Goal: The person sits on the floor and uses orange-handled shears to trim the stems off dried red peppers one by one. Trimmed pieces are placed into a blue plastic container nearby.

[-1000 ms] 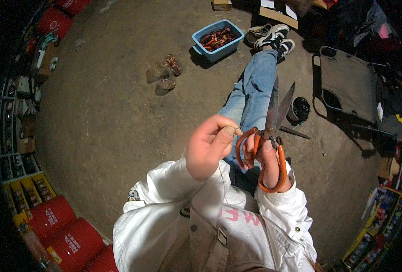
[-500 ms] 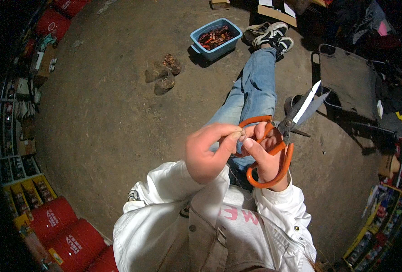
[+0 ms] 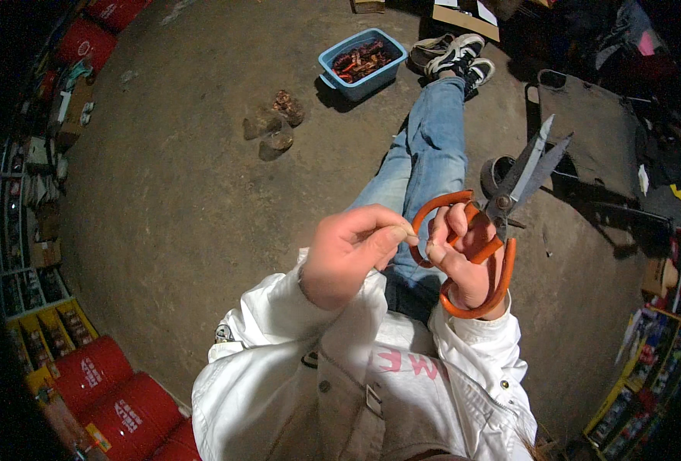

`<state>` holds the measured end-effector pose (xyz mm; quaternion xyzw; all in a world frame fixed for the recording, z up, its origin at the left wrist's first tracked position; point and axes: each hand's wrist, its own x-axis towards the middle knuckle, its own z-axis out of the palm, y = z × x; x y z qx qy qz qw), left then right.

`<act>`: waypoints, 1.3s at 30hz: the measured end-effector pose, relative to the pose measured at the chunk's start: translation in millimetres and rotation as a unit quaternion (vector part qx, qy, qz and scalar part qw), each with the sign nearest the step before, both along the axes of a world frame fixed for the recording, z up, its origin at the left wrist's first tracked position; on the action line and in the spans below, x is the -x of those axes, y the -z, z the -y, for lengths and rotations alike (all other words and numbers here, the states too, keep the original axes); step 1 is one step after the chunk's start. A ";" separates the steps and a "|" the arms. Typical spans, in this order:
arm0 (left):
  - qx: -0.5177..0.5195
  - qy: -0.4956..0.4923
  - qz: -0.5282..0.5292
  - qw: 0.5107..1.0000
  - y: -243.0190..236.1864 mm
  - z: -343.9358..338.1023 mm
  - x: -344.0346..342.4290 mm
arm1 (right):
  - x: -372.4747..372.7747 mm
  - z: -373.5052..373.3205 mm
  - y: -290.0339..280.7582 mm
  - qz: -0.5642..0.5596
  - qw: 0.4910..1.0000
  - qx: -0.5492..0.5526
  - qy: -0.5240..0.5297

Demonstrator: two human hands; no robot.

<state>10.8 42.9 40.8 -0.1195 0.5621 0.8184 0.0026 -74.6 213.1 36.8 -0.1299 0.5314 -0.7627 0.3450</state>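
Observation:
Large scissors (image 3: 503, 203) with orange looped handles hang on my right hand (image 3: 470, 267). Its fingers pass through the handles, and the parted blades point away to the upper right. My left hand (image 3: 350, 252) is closed in a pinch, thumb against forefinger, just left of the scissors' handle. Whatever lies in that pinch is too small to make out. The right thumb and fingertips are bent toward the left hand, with a small gap between the two hands.
Beyond my stretched legs (image 3: 436, 142) stands a blue basin (image 3: 371, 88) holding dark reddish pieces. Clear bags (image 3: 277, 140) with brown contents lie on the floor. A dark folding chair (image 3: 586, 131) is at right, a roll of tape (image 3: 496, 173) nearer. Red drums (image 3: 91, 373) line the left.
My hands have drawn apart slightly; their fingertips were together before. The right hand has shifted right with the scissors, whose blades look a little wider apart.

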 end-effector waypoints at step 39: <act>0.347 -0.010 -0.173 0.922 -10.5 6.2 2.2 | -11.2 -3.0 -11.3 -0.087 0.992 0.005 0.094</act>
